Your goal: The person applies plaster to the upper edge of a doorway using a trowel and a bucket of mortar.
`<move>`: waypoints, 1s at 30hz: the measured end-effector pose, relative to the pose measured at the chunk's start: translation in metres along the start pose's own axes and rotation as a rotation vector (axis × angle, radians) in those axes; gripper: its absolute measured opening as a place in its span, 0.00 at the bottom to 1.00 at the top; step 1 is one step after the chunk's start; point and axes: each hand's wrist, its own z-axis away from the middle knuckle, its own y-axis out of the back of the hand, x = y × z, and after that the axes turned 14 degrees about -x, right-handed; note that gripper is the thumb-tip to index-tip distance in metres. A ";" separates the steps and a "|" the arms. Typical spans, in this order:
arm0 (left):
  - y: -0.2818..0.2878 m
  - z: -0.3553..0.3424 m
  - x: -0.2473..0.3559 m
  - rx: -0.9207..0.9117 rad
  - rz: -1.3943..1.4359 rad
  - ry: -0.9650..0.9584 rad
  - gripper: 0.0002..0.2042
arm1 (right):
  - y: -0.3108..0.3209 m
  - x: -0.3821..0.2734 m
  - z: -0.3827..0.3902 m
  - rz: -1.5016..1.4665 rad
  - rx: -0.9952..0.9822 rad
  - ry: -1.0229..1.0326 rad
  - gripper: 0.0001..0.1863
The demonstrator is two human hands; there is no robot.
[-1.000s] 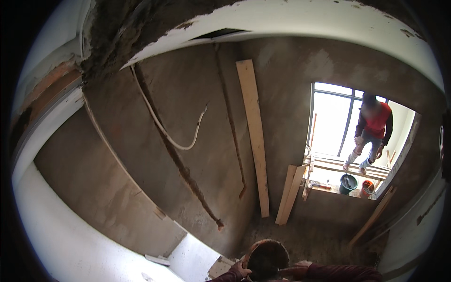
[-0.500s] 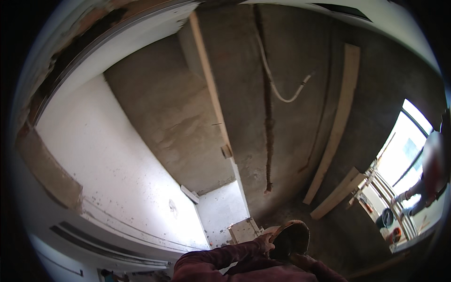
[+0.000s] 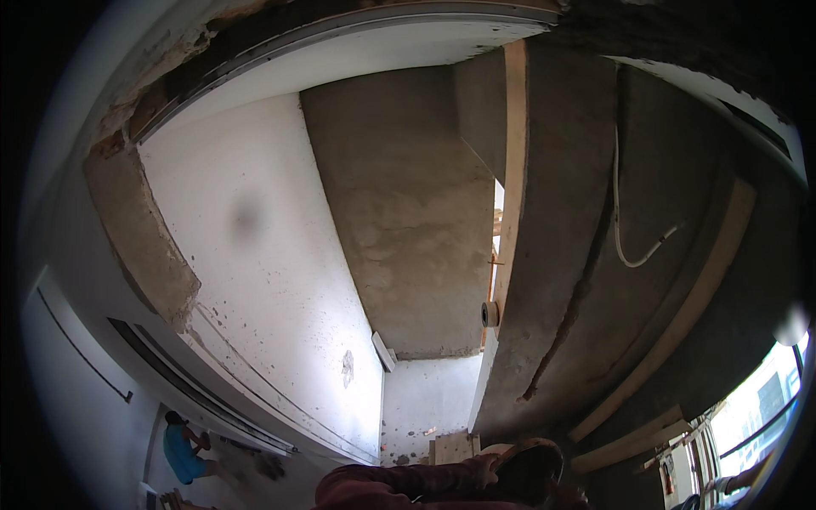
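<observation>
At the lower edge of the head view is a round, dark, bowl-like pan (image 3: 534, 469) with a worn, light brown rim. My left hand (image 3: 485, 469) is closed on the pan's left edge, its arm in a dark red sleeve. Low on the pan's right side, my right hand (image 3: 566, 495) shows only as a dark, partly cut-off shape. Whether its fingers grip the rim cannot be made out. The pan's inside is too dark to show any contents.
A long wooden board (image 3: 512, 170) runs up the grey plastered wall's edge, with a small roll (image 3: 489, 314) beside it. A white cable (image 3: 619, 212) hangs from the wall. Planks (image 3: 633, 442) lean at right. A person in blue (image 3: 180, 450) is at lower left.
The view has swung, so walls and boards sit further right and the person in blue shows more fully at left. The pan and my hands sit lower in the picture.
</observation>
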 end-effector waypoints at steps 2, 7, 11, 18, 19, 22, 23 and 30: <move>0.011 -0.003 0.005 -0.092 -0.001 0.050 0.30 | 0.004 0.002 -0.016 0.021 -0.084 -0.097 0.32; 0.024 0.013 0.017 -0.112 0.213 0.102 0.31 | 0.013 -0.007 -0.016 0.008 -0.054 -0.066 0.29; -0.006 -0.009 -0.041 0.067 0.110 -0.021 0.31 | 0.015 -0.013 -0.004 0.008 -0.043 -0.010 0.28; -0.026 0.029 -0.020 0.210 0.087 0.129 0.32 | 0.023 -0.036 0.044 -0.020 -0.025 0.024 0.24; -0.029 0.033 -0.026 0.201 0.126 0.130 0.32 | 0.027 -0.042 0.056 -0.017 -0.030 0.020 0.24; -0.033 0.044 -0.025 0.222 0.124 0.163 0.34 | 0.036 -0.053 0.086 -0.007 -0.019 0.018 0.23; -0.032 0.048 -0.021 0.190 0.111 0.182 0.34 | 0.019 -0.038 0.074 0.002 -0.010 0.062 0.22; -0.040 0.054 -0.028 0.178 0.064 0.242 0.37 | -0.005 -0.037 0.072 -0.120 0.032 0.087 0.22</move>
